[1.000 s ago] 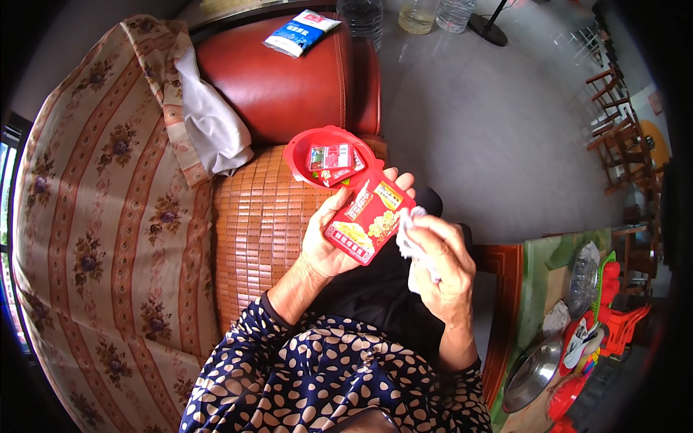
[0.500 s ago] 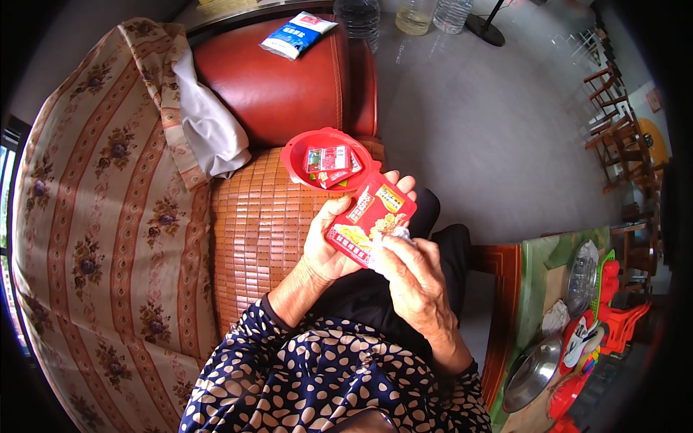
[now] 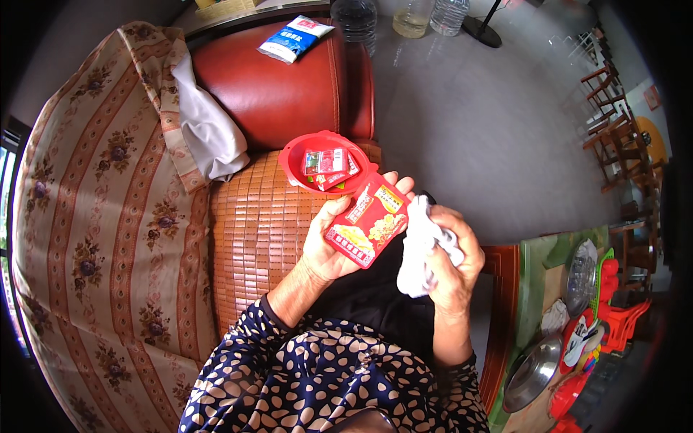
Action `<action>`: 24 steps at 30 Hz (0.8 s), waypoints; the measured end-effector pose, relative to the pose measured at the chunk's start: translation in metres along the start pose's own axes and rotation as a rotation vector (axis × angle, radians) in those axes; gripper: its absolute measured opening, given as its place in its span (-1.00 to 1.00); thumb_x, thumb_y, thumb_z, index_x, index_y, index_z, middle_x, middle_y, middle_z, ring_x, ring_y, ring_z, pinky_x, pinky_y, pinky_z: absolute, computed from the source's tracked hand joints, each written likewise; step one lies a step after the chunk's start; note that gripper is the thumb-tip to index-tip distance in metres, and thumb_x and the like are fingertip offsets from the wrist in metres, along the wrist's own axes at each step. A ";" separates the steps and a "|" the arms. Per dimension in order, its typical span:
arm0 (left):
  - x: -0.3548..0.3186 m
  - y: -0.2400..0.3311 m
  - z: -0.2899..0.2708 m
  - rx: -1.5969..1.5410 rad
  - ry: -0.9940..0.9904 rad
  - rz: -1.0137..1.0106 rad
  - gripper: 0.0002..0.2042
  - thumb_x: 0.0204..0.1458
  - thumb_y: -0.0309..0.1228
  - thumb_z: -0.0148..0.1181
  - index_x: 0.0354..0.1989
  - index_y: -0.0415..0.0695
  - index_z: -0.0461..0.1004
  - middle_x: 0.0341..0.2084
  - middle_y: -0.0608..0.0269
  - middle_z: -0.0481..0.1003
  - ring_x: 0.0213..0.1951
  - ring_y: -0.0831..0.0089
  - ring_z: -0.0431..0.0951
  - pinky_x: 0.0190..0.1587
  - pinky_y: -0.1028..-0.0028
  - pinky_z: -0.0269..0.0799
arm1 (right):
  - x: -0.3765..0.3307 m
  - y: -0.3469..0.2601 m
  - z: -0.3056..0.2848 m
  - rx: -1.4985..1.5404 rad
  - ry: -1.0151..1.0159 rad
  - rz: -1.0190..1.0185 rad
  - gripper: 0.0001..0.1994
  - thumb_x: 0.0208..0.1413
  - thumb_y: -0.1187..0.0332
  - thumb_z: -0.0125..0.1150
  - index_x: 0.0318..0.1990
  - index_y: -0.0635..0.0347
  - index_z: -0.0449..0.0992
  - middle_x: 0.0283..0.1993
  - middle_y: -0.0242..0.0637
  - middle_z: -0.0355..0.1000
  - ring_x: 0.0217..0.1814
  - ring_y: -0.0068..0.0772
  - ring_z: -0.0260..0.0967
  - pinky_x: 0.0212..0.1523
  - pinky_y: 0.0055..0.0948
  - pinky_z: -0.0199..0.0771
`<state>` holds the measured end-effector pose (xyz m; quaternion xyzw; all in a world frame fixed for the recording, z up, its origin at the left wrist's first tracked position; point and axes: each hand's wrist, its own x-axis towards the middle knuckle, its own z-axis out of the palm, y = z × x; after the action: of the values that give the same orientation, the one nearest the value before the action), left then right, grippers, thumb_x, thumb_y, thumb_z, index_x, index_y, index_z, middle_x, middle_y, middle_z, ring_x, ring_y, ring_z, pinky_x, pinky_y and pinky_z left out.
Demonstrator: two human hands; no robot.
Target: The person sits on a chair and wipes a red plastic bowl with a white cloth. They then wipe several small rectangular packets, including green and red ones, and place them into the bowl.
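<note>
Across my left hand (image 3: 321, 249) lies a flat red box (image 3: 375, 227) with yellow pictures and a gold floral pattern, the thumb over its left edge and fingertips showing past its far edge. My right hand (image 3: 462, 270) is closed around a crumpled white cloth (image 3: 417, 252), just right of the box. Just beyond my left hand a red plastic bowl (image 3: 290, 164) rests on the woven seat, its short handle hidden in part by the box. Several small red and white packets (image 3: 325, 162) lie in the bowl.
A red leather armrest (image 3: 267, 94) carries a blue and white packet (image 3: 296, 37). Floral fabric (image 3: 119, 216) drapes over the left side. On the right, a green-topped table (image 3: 538, 267) bears a metal basin (image 3: 530, 379) and red plastic things. Large bottles (image 3: 411, 18) stand on the floor beyond.
My right hand has moved right, off the red box, taking the white cloth with it. More of the cloth now shows. My left hand and the box have hardly moved.
</note>
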<state>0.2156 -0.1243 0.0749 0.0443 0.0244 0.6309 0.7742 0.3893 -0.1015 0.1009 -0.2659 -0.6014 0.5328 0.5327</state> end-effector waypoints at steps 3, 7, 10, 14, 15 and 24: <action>0.000 -0.002 -0.001 -0.022 0.009 0.008 -0.33 0.10 -0.20 0.11 0.34 -0.21 0.07 0.30 0.01 0.17 0.29 0.20 0.23 0.35 0.21 0.09 | 0.003 0.013 0.014 -0.126 0.016 -0.057 -0.68 0.04 0.67 0.10 -0.01 0.32 0.46 0.08 -0.18 0.35 0.06 -0.43 0.38 0.05 -0.49 0.41; -0.001 -0.002 0.000 -0.028 0.023 0.015 -0.39 0.15 -0.21 0.05 0.34 -0.20 0.08 0.29 0.03 0.19 0.29 0.22 0.24 0.33 0.21 0.13 | 0.000 0.027 0.023 -0.426 0.053 -0.128 -0.60 -0.05 0.58 0.29 0.01 0.24 0.46 0.20 -0.09 0.21 0.16 -0.14 0.29 0.10 -0.31 0.41; 0.000 -0.003 -0.003 -0.047 -0.011 0.002 -0.40 0.17 -0.20 0.02 0.34 -0.19 0.08 0.29 0.06 0.19 0.29 0.22 0.24 0.32 0.20 0.16 | -0.002 0.025 0.026 -0.564 -0.002 -0.166 -0.56 -0.09 0.56 0.34 0.03 0.20 0.47 0.21 0.00 0.18 0.19 -0.01 0.27 0.12 -0.21 0.41; 0.001 -0.005 -0.010 -0.052 -0.018 0.000 -0.39 0.16 -0.21 0.03 0.34 -0.20 0.06 0.32 0.03 0.14 0.32 0.18 0.17 0.36 0.19 0.08 | -0.011 0.022 0.024 -0.659 -0.064 -0.203 -0.63 -0.07 0.65 0.27 -0.03 0.24 0.51 0.18 0.07 0.19 0.13 0.03 0.35 0.01 -0.24 0.53; 0.000 -0.004 -0.011 -0.047 -0.013 0.008 -0.39 0.16 -0.21 0.03 0.34 -0.21 0.06 0.32 0.02 0.13 0.33 0.18 0.15 0.37 0.19 0.05 | -0.012 0.021 0.023 -0.676 -0.087 -0.217 -0.64 -0.06 0.68 0.24 -0.05 0.25 0.52 0.18 0.07 0.19 0.11 0.02 0.38 -0.02 -0.27 0.56; -0.009 0.002 -0.004 -0.027 0.066 0.034 -0.43 0.19 -0.22 0.00 0.32 -0.21 0.09 0.29 -0.01 0.18 0.30 0.23 0.21 0.34 0.17 0.11 | 0.021 0.000 0.034 -0.669 -0.052 -0.387 -0.70 0.07 0.75 0.10 -0.02 0.39 0.49 0.09 -0.02 0.29 0.02 -0.17 0.46 -0.08 -0.39 0.63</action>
<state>0.2113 -0.1327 0.0706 0.0132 0.0408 0.6453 0.7627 0.3516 -0.0954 0.1127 -0.2929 -0.7941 0.2034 0.4921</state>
